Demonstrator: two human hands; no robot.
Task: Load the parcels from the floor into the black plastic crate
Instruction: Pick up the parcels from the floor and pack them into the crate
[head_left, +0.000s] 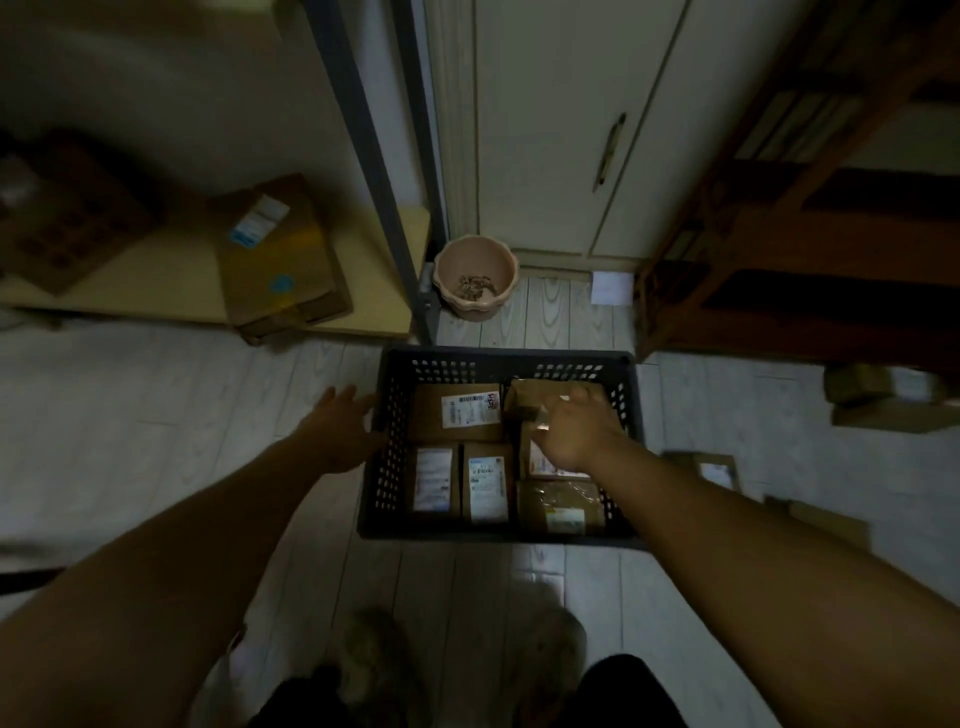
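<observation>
The black plastic crate sits on the pale wood floor in front of me, packed with several brown cardboard parcels bearing white labels. My right hand reaches inside the crate at its right side, fingers closed on a small brown parcel at the far right corner. My left hand hovers with fingers spread just outside the crate's left wall, holding nothing. More parcels lie on the floor to the right: one with a label close to my right forearm, another nearer me.
A pink plastic pot stands beyond the crate by a white cabinet door. A low shelf at left carries flat cardboard boxes. A dark wooden rack is at right, with brown boxes on the floor below it.
</observation>
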